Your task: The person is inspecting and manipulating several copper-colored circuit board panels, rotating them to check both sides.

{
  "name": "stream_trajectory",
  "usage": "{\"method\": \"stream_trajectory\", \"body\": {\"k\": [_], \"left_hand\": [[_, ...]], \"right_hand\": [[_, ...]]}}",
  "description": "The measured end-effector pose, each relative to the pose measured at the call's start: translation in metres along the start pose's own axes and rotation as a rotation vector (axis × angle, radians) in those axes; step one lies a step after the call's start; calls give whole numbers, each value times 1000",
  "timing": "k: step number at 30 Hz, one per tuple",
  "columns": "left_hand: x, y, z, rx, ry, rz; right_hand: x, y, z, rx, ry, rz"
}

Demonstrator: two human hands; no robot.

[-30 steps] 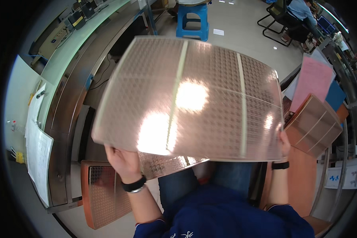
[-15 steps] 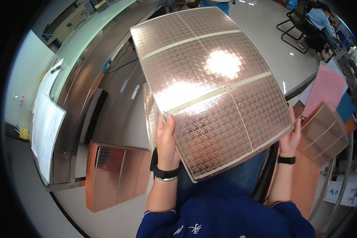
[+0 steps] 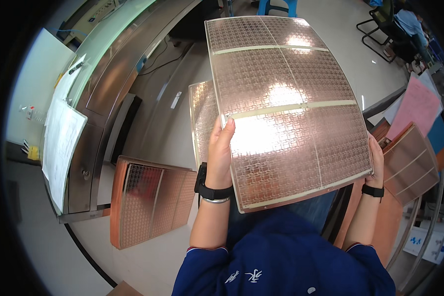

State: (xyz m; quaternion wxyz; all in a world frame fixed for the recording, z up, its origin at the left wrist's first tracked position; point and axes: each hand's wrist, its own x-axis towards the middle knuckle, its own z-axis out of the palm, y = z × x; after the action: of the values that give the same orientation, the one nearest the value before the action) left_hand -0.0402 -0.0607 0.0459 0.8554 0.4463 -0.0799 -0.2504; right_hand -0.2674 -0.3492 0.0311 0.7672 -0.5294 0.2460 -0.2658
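Note:
I hold up a large copper-coloured panel (image 3: 286, 108) etched with a fine grid pattern and crossed by pale strips. My left hand (image 3: 220, 150) grips its left edge, thumb on the front face. My right hand (image 3: 377, 163) holds the lower right edge, mostly hidden behind the panel. A second similar panel (image 3: 202, 121) shows just behind the first, on its left side. Both wrists wear black bands.
A stack of similar copper panels (image 3: 150, 200) leans at the lower left. A long metal machine cabinet (image 3: 98, 103) with papers runs along the left. More panels (image 3: 412, 165) and pink and blue sheets (image 3: 417, 106) lie on a bench at right. A seated person (image 3: 404, 24) is at the far right.
The panel has turned from wide to upright and moved up and right in my hands. My left hand has shifted rightward along its edge. The second panel behind now shows.

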Motion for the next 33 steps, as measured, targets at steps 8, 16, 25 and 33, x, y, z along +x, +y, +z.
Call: {"method": "stream_trajectory", "body": {"k": [8, 16, 25, 33], "left_hand": [[7, -4, -17, -64, -3, 1], [19, -13, -48, -42, 21, 3], [18, -16, -62, -146, 13, -167], [4, -2, -28, -232, -16, -195]], "right_hand": [[-8, -9, 13, -77, 17, -42], [-19, -20, 21, -181, 42, -91], [-27, -28, 29, -170, 28, -111], [-12, -19, -4, 235, -306, -11]]}}
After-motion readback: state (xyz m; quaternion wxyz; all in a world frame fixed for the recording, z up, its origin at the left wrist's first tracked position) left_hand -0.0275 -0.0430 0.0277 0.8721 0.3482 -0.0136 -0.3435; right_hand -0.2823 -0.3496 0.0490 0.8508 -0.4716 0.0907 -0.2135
